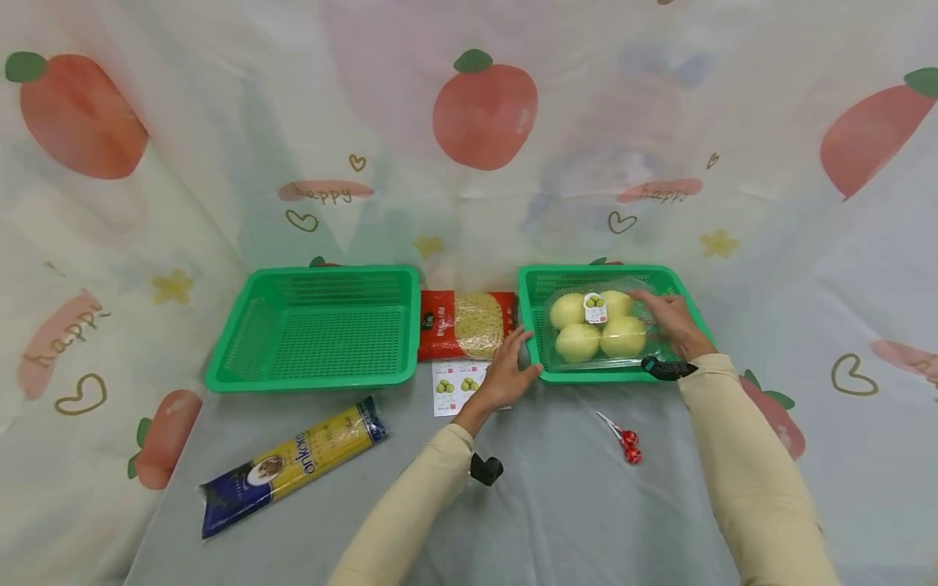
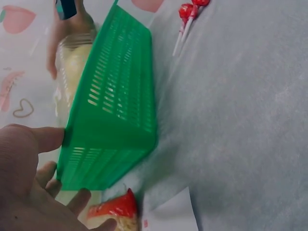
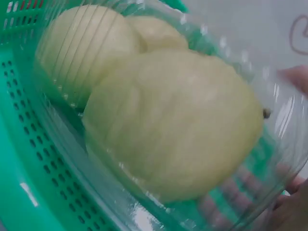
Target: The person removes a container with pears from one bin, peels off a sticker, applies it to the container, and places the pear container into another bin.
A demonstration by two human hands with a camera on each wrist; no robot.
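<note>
A clear plastic box (image 1: 597, 364) of round, pale yellow-green pears (image 1: 578, 343) sits slightly tilted in the right green basket (image 1: 586, 378). My right hand (image 1: 676, 320) grips the box at its right end, and in the right wrist view several fingers show through the clear plastic (image 3: 144, 219). At the left side of that basket is my left hand (image 1: 506, 373), fingers spread. The left wrist view shows its thumb (image 2: 49, 139) at the basket's rim, with the other fingers loosely bent below. Whether they press on the basket is hard to tell.
Another green basket (image 1: 315, 382) stands on the left. Between the baskets lie a red noodle packet (image 1: 437, 325) and a sheet of fruit labels (image 1: 444, 389). A blue-and-yellow pasta packet (image 1: 293, 465) lies front left; red lollipops (image 1: 628, 439) lie front right.
</note>
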